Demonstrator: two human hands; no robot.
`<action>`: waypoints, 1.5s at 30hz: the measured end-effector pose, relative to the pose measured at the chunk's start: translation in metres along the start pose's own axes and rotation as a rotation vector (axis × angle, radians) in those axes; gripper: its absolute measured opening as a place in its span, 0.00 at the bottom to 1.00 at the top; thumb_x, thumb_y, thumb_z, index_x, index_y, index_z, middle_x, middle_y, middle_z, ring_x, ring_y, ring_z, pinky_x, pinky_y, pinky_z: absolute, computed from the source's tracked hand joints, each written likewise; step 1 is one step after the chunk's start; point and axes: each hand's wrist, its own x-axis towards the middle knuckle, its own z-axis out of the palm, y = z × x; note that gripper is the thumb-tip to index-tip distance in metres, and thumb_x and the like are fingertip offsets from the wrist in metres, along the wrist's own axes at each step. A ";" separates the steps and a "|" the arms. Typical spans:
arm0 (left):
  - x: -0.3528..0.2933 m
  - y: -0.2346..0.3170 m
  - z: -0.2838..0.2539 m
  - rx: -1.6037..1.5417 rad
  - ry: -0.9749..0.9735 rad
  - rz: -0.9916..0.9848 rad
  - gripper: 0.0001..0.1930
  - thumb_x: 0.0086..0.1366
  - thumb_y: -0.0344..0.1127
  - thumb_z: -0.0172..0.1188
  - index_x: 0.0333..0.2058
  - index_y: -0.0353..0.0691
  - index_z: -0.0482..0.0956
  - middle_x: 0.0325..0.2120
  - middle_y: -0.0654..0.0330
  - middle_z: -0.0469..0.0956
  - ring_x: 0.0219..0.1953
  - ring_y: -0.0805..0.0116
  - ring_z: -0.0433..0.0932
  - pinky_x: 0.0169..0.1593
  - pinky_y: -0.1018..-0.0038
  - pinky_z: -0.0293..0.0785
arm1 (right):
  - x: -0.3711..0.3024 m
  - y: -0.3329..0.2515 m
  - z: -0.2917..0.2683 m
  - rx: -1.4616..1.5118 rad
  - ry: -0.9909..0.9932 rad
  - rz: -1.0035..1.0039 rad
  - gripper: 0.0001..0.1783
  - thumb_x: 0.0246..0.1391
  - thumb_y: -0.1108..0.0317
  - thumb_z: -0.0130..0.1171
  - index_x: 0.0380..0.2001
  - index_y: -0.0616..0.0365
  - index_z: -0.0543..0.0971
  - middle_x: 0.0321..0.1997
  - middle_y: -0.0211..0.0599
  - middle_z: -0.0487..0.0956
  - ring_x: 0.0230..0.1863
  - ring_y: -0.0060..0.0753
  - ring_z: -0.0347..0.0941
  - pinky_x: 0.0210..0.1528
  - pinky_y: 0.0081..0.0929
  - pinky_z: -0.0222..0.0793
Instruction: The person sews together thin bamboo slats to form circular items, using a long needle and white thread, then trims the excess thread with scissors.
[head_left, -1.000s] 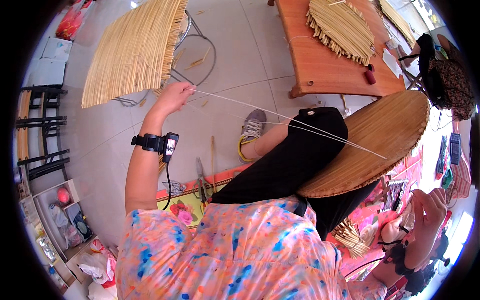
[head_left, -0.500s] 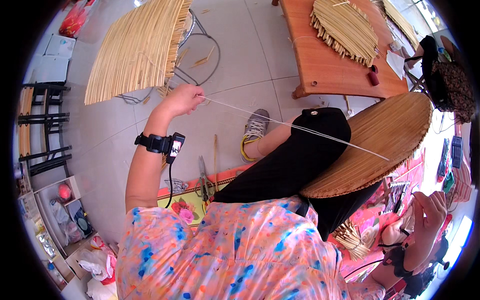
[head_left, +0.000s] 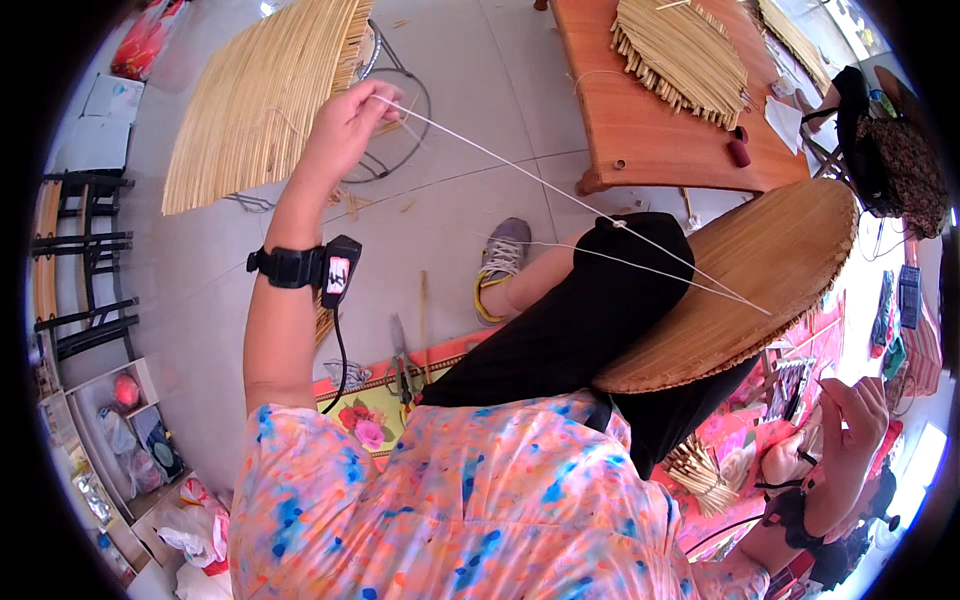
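Observation:
My left hand (head_left: 352, 122) is raised to the far left, its fingers pinched on a white string (head_left: 510, 164). From there the string stretches taut across my black-trousered knee to a round woven straw board (head_left: 740, 290) lying tilted on my lap. A small knot or loop shows on the string above the knee, and a second, slacker strand hangs below it. My right hand (head_left: 858, 418) is held beyond the board's right edge, fingers pinched together; what they hold, if anything, is too small to make out.
A flat straw panel (head_left: 265, 110) rests on a metal-framed stool at upper left. A wooden table (head_left: 660, 160) carries another straw piece (head_left: 685, 60) and a dark red spool (head_left: 738, 152). Scissors (head_left: 403, 365) lie on the flowered mat by my leg. A straw bundle (head_left: 700, 470) sits lower right.
My left hand has moved up and away, drawing the string tighter and higher; the two strands have spread apart and a knot shows above the knee. My right hand has barely moved.

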 end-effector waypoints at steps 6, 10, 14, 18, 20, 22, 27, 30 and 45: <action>0.002 -0.020 0.005 0.561 -0.216 0.013 0.14 0.62 0.38 0.59 0.43 0.36 0.77 0.37 0.52 0.79 0.40 0.52 0.78 0.46 0.65 0.74 | -0.003 0.000 -0.001 0.005 0.016 0.012 0.07 0.39 0.78 0.63 0.26 0.63 0.78 0.19 0.36 0.69 0.23 0.37 0.64 0.30 0.32 0.57; -0.021 -0.062 0.021 0.804 -0.346 0.009 0.22 0.57 0.36 0.64 0.49 0.38 0.74 0.53 0.49 0.70 0.50 0.46 0.74 0.51 0.60 0.72 | 0.001 -0.001 -0.003 -0.012 0.030 0.036 0.07 0.39 0.75 0.65 0.25 0.60 0.79 0.15 0.35 0.67 0.20 0.36 0.63 0.28 0.32 0.57; -0.042 -0.041 0.033 0.851 -0.324 -0.039 0.21 0.56 0.34 0.64 0.50 0.37 0.73 0.52 0.50 0.70 0.50 0.47 0.73 0.50 0.60 0.72 | 0.006 0.007 0.004 -0.002 0.034 -0.016 0.07 0.39 0.74 0.66 0.26 0.58 0.80 0.14 0.32 0.67 0.19 0.35 0.63 0.28 0.31 0.58; -0.031 -0.008 0.057 0.647 -0.331 0.080 0.19 0.57 0.30 0.62 0.48 0.37 0.74 0.51 0.51 0.71 0.46 0.50 0.76 0.48 0.62 0.73 | 0.000 0.007 -0.001 0.002 0.039 0.010 0.07 0.39 0.73 0.67 0.25 0.57 0.80 0.14 0.31 0.67 0.18 0.33 0.63 0.28 0.30 0.58; -0.026 0.028 0.076 0.403 -0.338 0.181 0.16 0.58 0.29 0.61 0.46 0.36 0.74 0.47 0.53 0.73 0.40 0.56 0.78 0.45 0.65 0.74 | -0.001 0.006 -0.001 0.024 0.048 0.022 0.06 0.40 0.73 0.67 0.25 0.58 0.80 0.14 0.31 0.67 0.18 0.33 0.64 0.29 0.30 0.60; -0.027 0.063 0.094 0.328 -0.319 0.238 0.15 0.58 0.28 0.61 0.45 0.36 0.75 0.45 0.53 0.74 0.37 0.58 0.79 0.43 0.66 0.75 | -0.001 0.007 0.002 0.025 0.050 0.021 0.06 0.40 0.73 0.66 0.25 0.58 0.80 0.14 0.31 0.68 0.18 0.34 0.64 0.29 0.30 0.60; -0.038 0.131 0.141 -0.013 -0.333 0.438 0.09 0.57 0.27 0.61 0.38 0.37 0.77 0.37 0.54 0.77 0.31 0.58 0.79 0.37 0.67 0.75 | -0.001 0.009 0.005 0.026 0.065 0.026 0.06 0.40 0.74 0.66 0.26 0.57 0.80 0.14 0.31 0.68 0.18 0.34 0.65 0.28 0.30 0.61; -0.053 0.154 0.163 -0.020 -0.419 0.590 0.09 0.55 0.23 0.62 0.36 0.35 0.78 0.36 0.54 0.79 0.33 0.58 0.79 0.36 0.71 0.76 | -0.001 0.009 0.005 0.008 0.074 0.040 0.06 0.41 0.74 0.66 0.26 0.57 0.80 0.15 0.32 0.69 0.19 0.35 0.66 0.28 0.31 0.61; -0.087 0.158 0.224 0.096 -0.322 0.558 0.11 0.54 0.28 0.65 0.38 0.39 0.78 0.29 0.57 0.75 0.28 0.55 0.77 0.29 0.65 0.73 | -0.003 0.014 0.011 0.046 0.094 0.037 0.05 0.43 0.73 0.65 0.26 0.57 0.79 0.16 0.32 0.72 0.20 0.35 0.68 0.29 0.30 0.62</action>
